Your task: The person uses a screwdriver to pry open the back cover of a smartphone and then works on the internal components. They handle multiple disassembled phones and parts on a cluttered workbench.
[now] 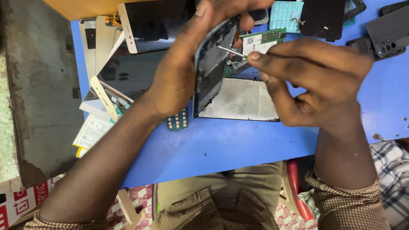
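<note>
The blue table (238,140) takes up most of the view, and my work sits above its centre. A stack of phone screens and display panels (128,55) lies at ten o'clock from my hands, some white-framed, one gold-framed. A flat grey back panel (243,100) rests on the table directly below the work, at six o'clock.

My left hand (181,72) is wrapped around an opened phone body (211,64), held tilted on edge above the table, thumb on the near side, fingers curled over the top edge. The dark inner frame faces my right hand.

My right hand (315,81) is at three o'clock from the phone body, fingers pressed together in a pinch on a thin metal tool (232,51). The tool's tip touches the inner face of the phone body near its upper end.

A green circuit board (266,38) lies just behind the tool at one o'clock. A light blue keypad (286,15) sits at the top edge, at one o'clock. Dark phones (385,32) lie at two o'clock, well apart from my hands. A small keypad board (178,121) shows under my left wrist, at seven o'clock.
</note>
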